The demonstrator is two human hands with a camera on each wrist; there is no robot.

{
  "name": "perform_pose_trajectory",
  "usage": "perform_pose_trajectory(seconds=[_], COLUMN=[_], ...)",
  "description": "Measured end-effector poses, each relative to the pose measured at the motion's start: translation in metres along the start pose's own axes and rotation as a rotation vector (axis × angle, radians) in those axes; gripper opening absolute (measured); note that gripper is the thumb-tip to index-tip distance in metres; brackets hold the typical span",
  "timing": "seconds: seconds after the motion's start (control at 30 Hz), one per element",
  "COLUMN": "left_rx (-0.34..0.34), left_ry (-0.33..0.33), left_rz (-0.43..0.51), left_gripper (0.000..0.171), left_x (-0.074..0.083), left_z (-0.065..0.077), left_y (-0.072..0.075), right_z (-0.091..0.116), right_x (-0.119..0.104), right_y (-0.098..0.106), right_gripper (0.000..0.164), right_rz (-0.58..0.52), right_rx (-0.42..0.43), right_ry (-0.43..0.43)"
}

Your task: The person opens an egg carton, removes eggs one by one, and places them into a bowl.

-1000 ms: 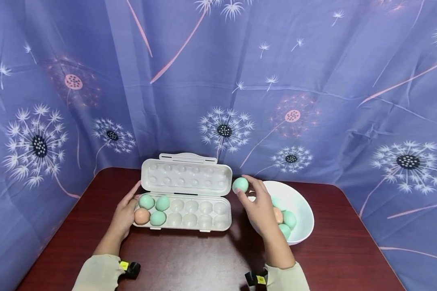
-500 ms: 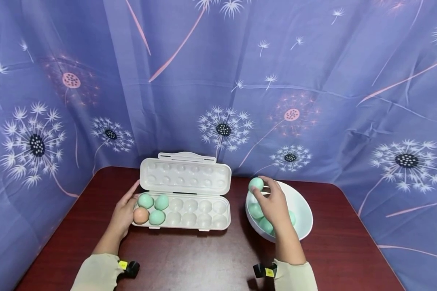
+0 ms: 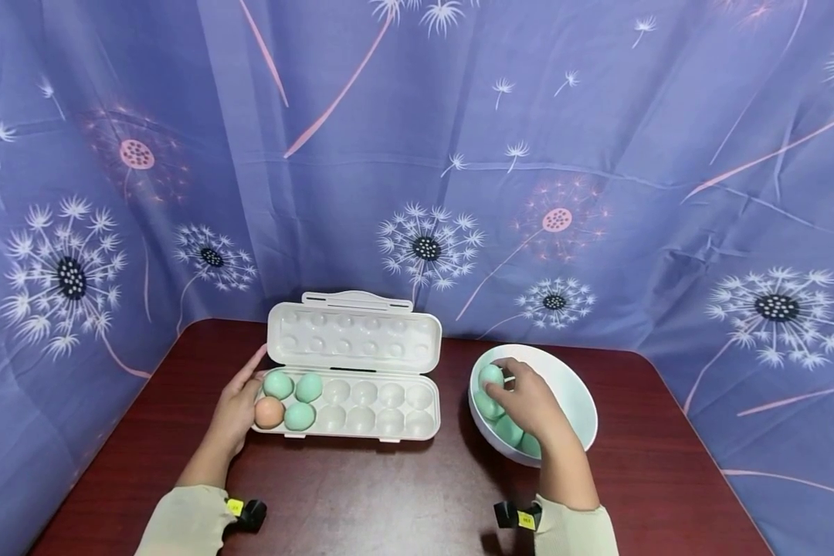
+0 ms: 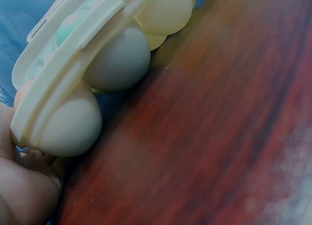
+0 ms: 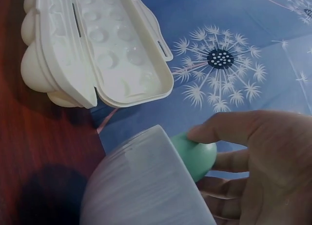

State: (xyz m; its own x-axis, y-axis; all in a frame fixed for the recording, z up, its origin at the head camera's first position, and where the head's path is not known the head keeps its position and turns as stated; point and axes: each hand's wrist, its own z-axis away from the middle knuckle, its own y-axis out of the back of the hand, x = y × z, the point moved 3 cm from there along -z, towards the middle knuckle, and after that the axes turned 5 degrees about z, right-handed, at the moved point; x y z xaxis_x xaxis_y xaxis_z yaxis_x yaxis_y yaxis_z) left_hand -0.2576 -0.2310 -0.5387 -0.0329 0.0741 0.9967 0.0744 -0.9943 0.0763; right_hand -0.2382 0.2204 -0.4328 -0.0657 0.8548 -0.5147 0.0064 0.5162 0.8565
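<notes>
Taking the far side as twelve o'clock, I see the right hand (image 3: pixel 531 398) pinching a green egg (image 3: pixel 491 375) between thumb and fingers, inside the white bowl (image 3: pixel 584 401) at its ten o'clock rim, close by other green eggs (image 3: pixel 509 430). The left hand (image 3: pixel 232 405) touches the nine o'clock end of the egg carton (image 3: pixel 363 421); whether its fingers curl round it I cannot tell. Four eggs (image 3: pixel 300 415) sit at that end, the remaining cups bare. I judge the step in hand to be laying the pinched egg in the bowl; the next move calls for loosening the fingers gently, without knocking its neighbours. The curtain (image 3: pixel 667 193) hangs close at twelve, while the worktop (image 3: pixel 667 463) offers open room towards four and six o'clock
</notes>
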Motion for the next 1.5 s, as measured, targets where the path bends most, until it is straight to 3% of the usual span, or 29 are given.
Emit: perform_pose_trajectory(seconds=[0.27, 0.5, 1.03, 1.5], left_rx=[0.005, 0.007, 0.012, 0.002], left_ry=[-0.008, -0.01, -0.014, 0.002], left_rz=[-0.022, -0.035, -0.046, -0.057], left_gripper=[0.051, 0.051, 0.05, 0.049], left_x=[-0.0007, -0.0012, -0.0011, -0.0013], left_z=[-0.0014, -0.0008, -0.0004, 0.0007], left_y=[-0.0003, -0.0001, -0.0002, 0.0008], right_z=[0.0048, 0.0071, 0.0084, 0.0076], right_x=[-0.0014, -0.0006, 0.0012, 0.0034], right_y=[-0.0023, -0.0032, -0.0037, -0.0079], right_gripper=[0.034, 0.034, 0.037, 0.028], right_rz=[-0.028, -0.034, -0.044, 0.031], right_rx=[-0.117, -0.163, -0.197, -0.191], right_ry=[-0.001, -0.038, 0.064, 0.004])
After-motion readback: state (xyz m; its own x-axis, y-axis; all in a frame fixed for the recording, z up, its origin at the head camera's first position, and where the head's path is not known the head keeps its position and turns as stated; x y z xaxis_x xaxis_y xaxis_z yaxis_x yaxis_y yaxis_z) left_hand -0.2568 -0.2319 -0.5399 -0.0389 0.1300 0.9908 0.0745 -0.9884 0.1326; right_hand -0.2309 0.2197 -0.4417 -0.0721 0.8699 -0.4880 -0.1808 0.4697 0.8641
